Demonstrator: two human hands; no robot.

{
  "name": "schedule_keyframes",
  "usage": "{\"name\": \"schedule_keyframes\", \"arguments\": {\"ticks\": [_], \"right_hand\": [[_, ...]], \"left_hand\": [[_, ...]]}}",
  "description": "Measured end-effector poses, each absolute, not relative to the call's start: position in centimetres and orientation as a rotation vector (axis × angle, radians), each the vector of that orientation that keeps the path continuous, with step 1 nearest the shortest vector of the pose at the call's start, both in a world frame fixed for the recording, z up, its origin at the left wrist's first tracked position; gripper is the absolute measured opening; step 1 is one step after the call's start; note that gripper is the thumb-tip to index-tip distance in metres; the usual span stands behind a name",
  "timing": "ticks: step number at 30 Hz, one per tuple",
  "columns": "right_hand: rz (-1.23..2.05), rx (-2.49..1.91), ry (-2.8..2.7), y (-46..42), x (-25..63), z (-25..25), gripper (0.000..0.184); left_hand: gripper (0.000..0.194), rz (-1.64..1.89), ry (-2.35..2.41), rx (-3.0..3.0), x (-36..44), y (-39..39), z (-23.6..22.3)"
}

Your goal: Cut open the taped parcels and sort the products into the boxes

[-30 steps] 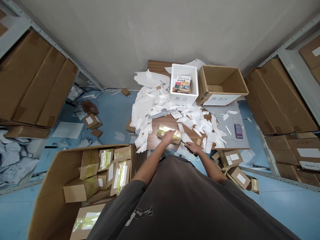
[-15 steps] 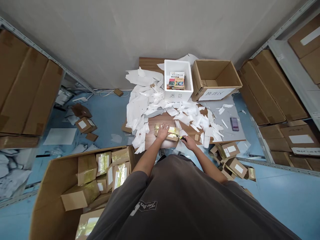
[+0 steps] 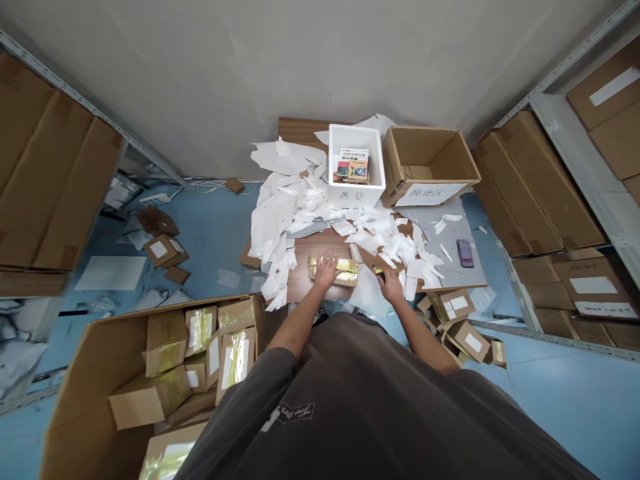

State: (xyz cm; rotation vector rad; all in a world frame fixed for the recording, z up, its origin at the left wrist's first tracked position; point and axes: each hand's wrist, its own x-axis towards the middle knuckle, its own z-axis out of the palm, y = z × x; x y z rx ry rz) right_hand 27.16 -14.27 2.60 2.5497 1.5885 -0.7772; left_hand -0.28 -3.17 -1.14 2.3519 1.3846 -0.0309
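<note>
A small cardboard box [image 3: 345,275] wrapped in shiny yellowish tape lies at the front edge of the wooden table [image 3: 315,243]. Across its top lies my left hand [image 3: 327,271], fingers spread and pressed against it. My right hand [image 3: 392,288] is closed around a utility knife [image 3: 380,274] with a black and yellow handle. The knife is to the right of the box and apart from it, with its tip toward the upper left. White paper scraps [image 3: 370,240] lie beyond and around the box.
At the back stand a white foam box [image 3: 355,197] with books and an open carton [image 3: 425,193] with a paper label. A phone [image 3: 465,253] lies at the right. Left of me, a big carton [image 3: 70,407] holds several taped boxes. Small boxes [image 3: 460,307] lie on the floor.
My right hand has drawn the knife away from the box's right end, to the right. My left hand stays on the box. The view has shifted slightly.
</note>
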Motion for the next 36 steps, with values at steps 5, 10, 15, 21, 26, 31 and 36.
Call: {"name": "schedule_keyframes", "arguments": {"ticks": [5,10,15,21,26,31,36], "right_hand": [[-1.209,2.744,1.569,-14.0,25.9,1.8,0.042],[-1.419,2.665,1.636,-15.4,22.4,0.9,0.040],[-1.247,2.419,1.874,-16.0,23.5,1.3,0.039],[-0.940,2.284,1.870,-13.4,24.0,1.8,0.040],[-0.791,2.340,1.699,-13.4,22.5,1.8,0.047],[-0.764,2.525,1.495,-14.2,22.7,1.2,0.059],[-0.839,2.865,1.308,-15.0,31.1,1.1,0.062]], "left_hand": [[0.070,-0.034,1.411,2.356,-0.4,-3.3,-0.9],[0.068,-0.029,1.420,2.360,-0.3,-3.3,-1.1],[0.073,-0.006,1.426,2.383,-0.4,-3.3,-1.5],[0.070,-0.042,1.416,2.375,-0.4,-3.2,-1.7],[0.072,-0.060,1.434,2.339,0.1,-3.3,-1.2],[0.072,-0.029,1.470,2.315,0.3,-3.5,-1.5],[0.072,0.075,1.454,2.302,-0.4,-3.5,-2.7]]}}
